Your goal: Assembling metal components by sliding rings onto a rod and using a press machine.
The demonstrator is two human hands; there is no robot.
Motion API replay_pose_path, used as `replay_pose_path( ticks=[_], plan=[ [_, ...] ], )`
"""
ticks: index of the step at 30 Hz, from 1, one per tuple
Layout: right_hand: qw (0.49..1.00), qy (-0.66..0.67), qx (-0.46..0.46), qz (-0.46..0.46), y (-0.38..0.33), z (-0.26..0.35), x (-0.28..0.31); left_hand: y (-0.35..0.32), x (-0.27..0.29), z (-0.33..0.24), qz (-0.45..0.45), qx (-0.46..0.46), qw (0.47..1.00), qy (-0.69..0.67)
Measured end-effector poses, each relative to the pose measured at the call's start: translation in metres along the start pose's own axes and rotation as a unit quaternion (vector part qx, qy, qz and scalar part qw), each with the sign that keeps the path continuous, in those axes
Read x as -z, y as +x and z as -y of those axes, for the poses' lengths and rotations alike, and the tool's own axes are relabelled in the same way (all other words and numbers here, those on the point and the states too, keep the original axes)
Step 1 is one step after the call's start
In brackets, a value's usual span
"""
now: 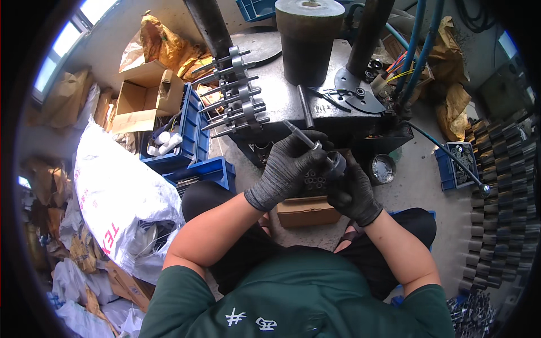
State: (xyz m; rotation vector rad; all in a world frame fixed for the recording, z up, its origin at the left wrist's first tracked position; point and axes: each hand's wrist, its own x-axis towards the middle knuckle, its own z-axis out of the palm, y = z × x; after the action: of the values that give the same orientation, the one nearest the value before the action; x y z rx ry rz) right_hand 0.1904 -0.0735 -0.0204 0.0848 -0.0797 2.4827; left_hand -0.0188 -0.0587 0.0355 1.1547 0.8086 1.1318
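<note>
A stepped metal shaft (303,136) slants through my left hand (288,168), whose grey-gloved fingers are closed around it. At the shaft's lower end is a dark round metal part (337,164); whether it is seated on the shaft cannot be made out. My right hand (356,192), gloved too, curls around that round part from the right. Below both hands stands an open cardboard box (309,213) with several small metal rings (315,181) in it. Several similar shafts with thick discs (243,93) lie in a row along the left edge of the metal worktable (270,76).
A heavy cylinder (310,39) stands on the worktable between two dark posts, beside a loose metal rod (305,106). Blue crates (194,127) and a white sack (121,194) are at left. A round tin (383,169) and stacked metal cylinders (501,208) are at right.
</note>
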Motion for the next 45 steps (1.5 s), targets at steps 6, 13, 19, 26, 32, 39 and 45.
replay_pose_path(
  ticks=[6,13,19,26,32,39,45],
  plan=[
    [0.937,-0.104,0.065,-0.327,-0.006,0.005,0.033,-0.007,0.017,-0.016,-0.01,-0.025,0.997,0.073],
    [0.903,-0.208,0.059,-0.372,0.003,-0.013,0.008,-0.009,0.031,-0.023,-0.047,-0.138,0.913,0.381],
    [0.878,-0.303,0.065,-0.366,0.004,-0.019,0.01,0.003,0.058,-0.041,-0.078,-0.101,0.986,0.105],
    [0.862,-0.348,0.039,-0.366,0.002,-0.022,0.017,0.047,0.158,-0.055,-0.182,-0.176,0.967,0.022],
    [0.851,-0.376,0.018,-0.366,0.002,-0.018,0.017,0.052,0.16,-0.055,-0.214,-0.034,0.898,-0.382],
    [0.828,-0.436,0.048,-0.348,0.005,-0.009,0.006,0.033,0.177,-0.067,-0.334,-0.014,0.879,-0.341],
    [0.792,-0.521,0.121,-0.296,-0.007,0.024,-0.021,0.002,0.16,-0.079,-0.324,0.012,0.88,-0.348]
  ],
)
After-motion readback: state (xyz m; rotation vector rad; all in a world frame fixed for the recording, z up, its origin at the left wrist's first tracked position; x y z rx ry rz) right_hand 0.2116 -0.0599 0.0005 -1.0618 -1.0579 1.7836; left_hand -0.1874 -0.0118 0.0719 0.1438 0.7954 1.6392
